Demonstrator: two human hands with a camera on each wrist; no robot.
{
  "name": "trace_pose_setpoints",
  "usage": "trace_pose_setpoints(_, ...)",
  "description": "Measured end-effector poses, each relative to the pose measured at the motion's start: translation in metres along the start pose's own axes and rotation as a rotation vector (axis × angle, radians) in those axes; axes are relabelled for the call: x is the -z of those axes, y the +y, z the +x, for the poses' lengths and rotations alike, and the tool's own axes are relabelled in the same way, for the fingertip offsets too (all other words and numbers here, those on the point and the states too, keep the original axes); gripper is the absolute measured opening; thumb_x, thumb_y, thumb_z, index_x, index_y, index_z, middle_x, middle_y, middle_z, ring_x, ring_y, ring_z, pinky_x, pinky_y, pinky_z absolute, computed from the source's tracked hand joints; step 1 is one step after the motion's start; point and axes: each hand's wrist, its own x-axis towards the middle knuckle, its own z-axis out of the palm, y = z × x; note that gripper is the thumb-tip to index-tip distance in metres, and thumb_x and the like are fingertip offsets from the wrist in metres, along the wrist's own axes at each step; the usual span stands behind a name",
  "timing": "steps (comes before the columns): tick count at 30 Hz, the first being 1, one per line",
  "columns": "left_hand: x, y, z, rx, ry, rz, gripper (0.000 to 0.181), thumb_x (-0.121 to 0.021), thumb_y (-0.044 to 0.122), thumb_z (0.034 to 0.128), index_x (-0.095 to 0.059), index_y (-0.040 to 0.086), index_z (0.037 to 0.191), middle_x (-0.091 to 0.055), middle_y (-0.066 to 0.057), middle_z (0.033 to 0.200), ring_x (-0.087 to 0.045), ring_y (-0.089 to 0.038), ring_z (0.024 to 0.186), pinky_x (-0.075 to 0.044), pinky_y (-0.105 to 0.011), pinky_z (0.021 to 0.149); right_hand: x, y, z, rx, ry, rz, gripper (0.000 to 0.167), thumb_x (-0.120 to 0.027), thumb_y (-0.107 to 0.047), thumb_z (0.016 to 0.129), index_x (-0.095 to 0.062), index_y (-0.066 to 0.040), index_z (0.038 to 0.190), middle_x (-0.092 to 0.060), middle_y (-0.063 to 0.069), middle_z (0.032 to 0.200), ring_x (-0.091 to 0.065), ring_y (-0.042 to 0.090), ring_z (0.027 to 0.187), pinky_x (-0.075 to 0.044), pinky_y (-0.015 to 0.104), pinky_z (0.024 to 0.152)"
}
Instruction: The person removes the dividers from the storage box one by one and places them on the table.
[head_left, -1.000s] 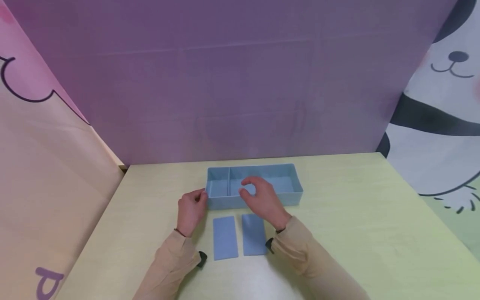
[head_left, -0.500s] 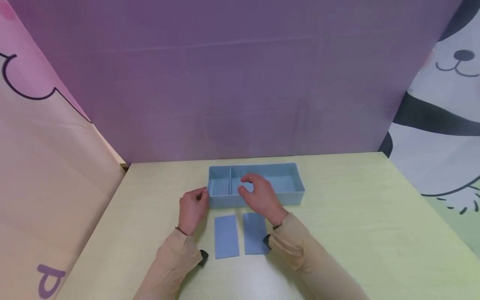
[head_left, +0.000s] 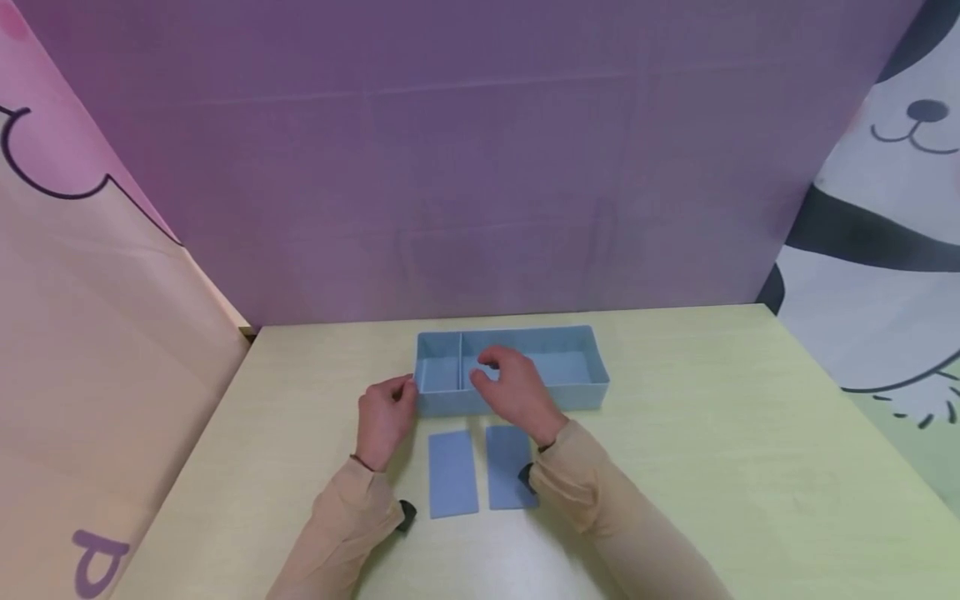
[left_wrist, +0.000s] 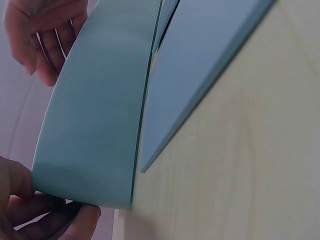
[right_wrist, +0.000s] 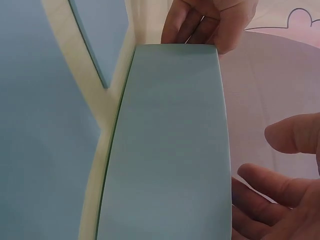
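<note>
A blue divided box (head_left: pixel 585 398) stands on the table, with a small left compartment and a long right one. At its left end, my left hand (head_left: pixel 384 418) grips the front corner; in the left wrist view its thumb meets the rim and its curled fingers (left_wrist: pixel 82 222) lie against the end wall. My right hand (head_left: pixel 517 392) hovers over the long compartment, thumb and fingers apart in a loose C with nothing between them. In front of the box lie two flat blue rectangular pieces, a left one (head_left: pixel 453 475) and a right one (head_left: pixel 507 467) partly covered by the right wrist's camera.
The pale wooden table (head_left: pixel 712 433) reaches back to a purple backdrop (head_left: pixel 480 192). Printed cloths hang on both sides, the right one showing a panda (head_left: pixel 862 317). A dark wrist camera (head_left: pixel 406 517) sticks out near the left cuff.
My right hand has drifted slightly left over the box. The left hand stays at the box corner, and the box and flat pieces keep their places; the head view shifted a little.
</note>
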Motion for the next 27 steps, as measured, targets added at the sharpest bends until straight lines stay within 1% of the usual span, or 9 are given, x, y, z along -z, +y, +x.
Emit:
trace_pose_setpoints(8, 0.000, 0.001, -0.001, 0.019, -0.003, 0.003, 0.028, -0.053, 0.013, 0.0934, -0.070, -0.002, 0.110, -0.071, -0.015, 0.102, -0.062, -0.022, 0.082, -0.045, -0.030, 0.066, -0.006, -0.005, 0.007, 0.002, -0.043, 0.005, 0.036, -0.057, -0.021, 0.093, -0.061, 0.001, 0.121, -0.062, 0.015, 0.119, -0.058, 0.030, 0.110, -0.045, 0.043, 0.091)
trace_pose_setpoints(14, 0.001, 0.001, 0.000, 0.021, -0.004, -0.004, 0.029, -0.053, 0.015, 0.0938, -0.070, -0.001, 0.110, -0.071, -0.014, 0.101, -0.061, -0.022, 0.082, -0.044, -0.031, 0.067, -0.010, -0.006, 0.013, 0.004, -0.026, -0.013, 0.035, -0.058, -0.020, 0.091, -0.062, 0.002, 0.117, -0.064, 0.014, 0.113, -0.059, 0.027, 0.102, -0.046, 0.042, 0.088)
trace_pose_setpoints(18, 0.000, -0.001, 0.001, 0.014, -0.008, 0.001, 0.029, -0.053, 0.014, 0.0936, -0.070, -0.001, 0.111, -0.071, -0.015, 0.102, -0.061, -0.022, 0.082, -0.044, -0.030, 0.067, -0.012, -0.006, 0.017, -0.020, -0.026, -0.027, 0.036, -0.058, -0.021, 0.090, -0.063, 0.002, 0.117, -0.065, 0.014, 0.111, -0.060, 0.026, 0.101, -0.047, 0.041, 0.087)
trace_pose_setpoints(22, 0.000, -0.002, 0.001, 0.007, -0.008, -0.006, 0.029, -0.053, 0.014, 0.0930, -0.070, -0.002, 0.110, -0.071, -0.015, 0.102, -0.062, -0.021, 0.083, -0.045, -0.030, 0.067, -0.013, -0.005, 0.020, -0.061, -0.046, -0.023, 0.037, -0.058, -0.021, 0.090, -0.062, 0.001, 0.119, -0.064, 0.014, 0.115, -0.060, 0.026, 0.103, -0.047, 0.042, 0.088)
trace_pose_setpoints(27, -0.001, -0.002, 0.001, -0.007, 0.002, -0.009, 0.028, -0.053, 0.014, 0.0927, -0.071, -0.001, 0.109, -0.071, -0.014, 0.100, -0.062, -0.021, 0.081, -0.045, -0.030, 0.065, -0.014, -0.007, 0.024, -0.097, -0.052, -0.032, 0.036, -0.059, -0.021, 0.090, -0.063, 0.001, 0.118, -0.064, 0.015, 0.115, -0.062, 0.026, 0.103, -0.048, 0.041, 0.087)
